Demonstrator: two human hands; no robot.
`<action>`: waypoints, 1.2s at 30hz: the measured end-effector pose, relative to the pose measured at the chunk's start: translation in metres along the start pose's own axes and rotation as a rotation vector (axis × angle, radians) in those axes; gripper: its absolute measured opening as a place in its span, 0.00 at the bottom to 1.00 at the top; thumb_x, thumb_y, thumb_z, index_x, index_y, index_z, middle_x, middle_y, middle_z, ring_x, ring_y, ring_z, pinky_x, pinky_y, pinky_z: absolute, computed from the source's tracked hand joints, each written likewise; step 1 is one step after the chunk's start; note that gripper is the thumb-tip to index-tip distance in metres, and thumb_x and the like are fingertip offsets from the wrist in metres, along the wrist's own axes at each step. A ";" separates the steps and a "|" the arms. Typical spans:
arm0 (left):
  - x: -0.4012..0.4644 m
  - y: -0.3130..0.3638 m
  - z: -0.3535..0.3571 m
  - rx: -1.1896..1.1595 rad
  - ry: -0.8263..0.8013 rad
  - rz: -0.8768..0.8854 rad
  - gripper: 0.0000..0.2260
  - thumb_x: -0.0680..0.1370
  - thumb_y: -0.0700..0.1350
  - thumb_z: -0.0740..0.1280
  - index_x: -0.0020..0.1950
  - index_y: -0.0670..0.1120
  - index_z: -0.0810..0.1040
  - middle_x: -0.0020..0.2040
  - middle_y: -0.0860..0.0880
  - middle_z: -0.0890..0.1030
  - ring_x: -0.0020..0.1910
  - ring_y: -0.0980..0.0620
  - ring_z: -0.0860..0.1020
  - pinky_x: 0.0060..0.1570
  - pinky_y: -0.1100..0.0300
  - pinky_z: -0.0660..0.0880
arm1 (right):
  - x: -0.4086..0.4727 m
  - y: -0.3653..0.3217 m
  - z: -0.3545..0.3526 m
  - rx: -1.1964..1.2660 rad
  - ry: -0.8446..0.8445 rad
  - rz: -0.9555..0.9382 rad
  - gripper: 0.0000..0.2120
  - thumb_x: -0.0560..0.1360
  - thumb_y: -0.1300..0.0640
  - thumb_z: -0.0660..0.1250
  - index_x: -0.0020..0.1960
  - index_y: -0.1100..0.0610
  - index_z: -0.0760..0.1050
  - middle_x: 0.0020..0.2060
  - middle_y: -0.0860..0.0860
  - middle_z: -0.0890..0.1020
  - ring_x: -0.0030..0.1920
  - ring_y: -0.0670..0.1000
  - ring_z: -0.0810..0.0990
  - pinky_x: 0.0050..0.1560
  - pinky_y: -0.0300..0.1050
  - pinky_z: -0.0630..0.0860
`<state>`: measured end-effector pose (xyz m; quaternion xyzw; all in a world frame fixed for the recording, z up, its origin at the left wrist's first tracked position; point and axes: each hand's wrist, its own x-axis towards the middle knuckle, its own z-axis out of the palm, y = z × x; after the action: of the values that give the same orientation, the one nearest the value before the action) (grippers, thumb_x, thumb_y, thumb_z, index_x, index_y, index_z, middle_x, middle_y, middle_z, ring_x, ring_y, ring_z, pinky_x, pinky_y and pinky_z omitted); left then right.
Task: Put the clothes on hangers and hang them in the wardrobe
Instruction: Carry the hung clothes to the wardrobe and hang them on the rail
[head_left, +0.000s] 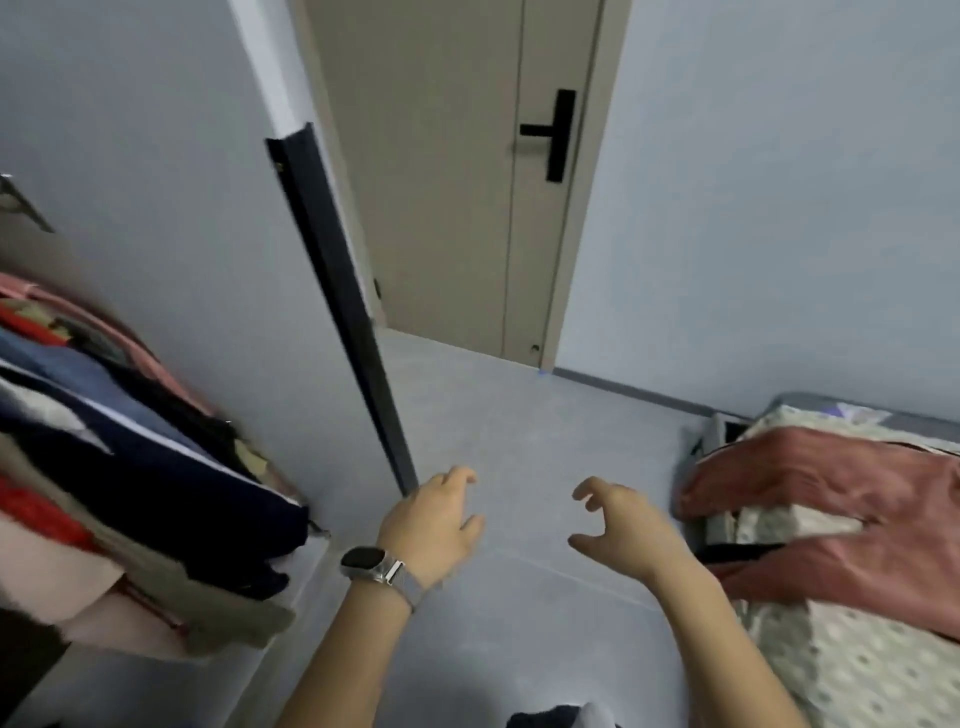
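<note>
Left hand (434, 522) and right hand (621, 525) hover apart over the floor, fingers loosely curled, holding nothing. The pink garment (831, 499) lies on the bed (852, 670), right of the hands; hung clothes (130, 467) fill the wardrobe at left. Step in hand, probably: fetching. Next: reach right and grip the garment.

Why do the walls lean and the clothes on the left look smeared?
Head view: the wide lens bends straight lines, so the wardrobe door edge slants; the hanging clothes near the frame edge are motion-blurred; the left hand and right hand are fairly sharp; lighting is soft, without glare.
</note>
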<state>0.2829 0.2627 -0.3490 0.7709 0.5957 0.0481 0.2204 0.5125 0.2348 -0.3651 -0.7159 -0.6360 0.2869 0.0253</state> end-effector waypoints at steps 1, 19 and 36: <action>0.008 0.018 0.007 0.000 -0.010 0.036 0.19 0.77 0.53 0.62 0.67 0.53 0.65 0.61 0.52 0.76 0.58 0.49 0.76 0.54 0.54 0.74 | -0.007 0.021 -0.008 0.013 0.022 0.035 0.24 0.72 0.47 0.71 0.65 0.48 0.69 0.58 0.46 0.77 0.58 0.50 0.77 0.55 0.46 0.74; 0.147 0.212 0.117 0.154 -0.342 0.527 0.18 0.77 0.51 0.62 0.67 0.53 0.68 0.61 0.51 0.75 0.60 0.50 0.74 0.55 0.56 0.73 | -0.082 0.231 -0.035 0.306 0.307 0.583 0.20 0.66 0.50 0.70 0.57 0.49 0.72 0.52 0.48 0.79 0.54 0.51 0.78 0.52 0.48 0.75; 0.337 0.349 0.163 0.042 -0.415 0.888 0.15 0.78 0.41 0.59 0.63 0.52 0.73 0.60 0.51 0.76 0.57 0.49 0.75 0.56 0.52 0.73 | -0.015 0.322 -0.088 0.443 0.381 0.920 0.22 0.75 0.50 0.70 0.66 0.47 0.68 0.54 0.44 0.74 0.51 0.45 0.74 0.50 0.39 0.74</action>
<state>0.7472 0.4663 -0.4200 0.9480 0.1540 -0.0290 0.2771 0.8396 0.1882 -0.4152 -0.9371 -0.1658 0.2608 0.1624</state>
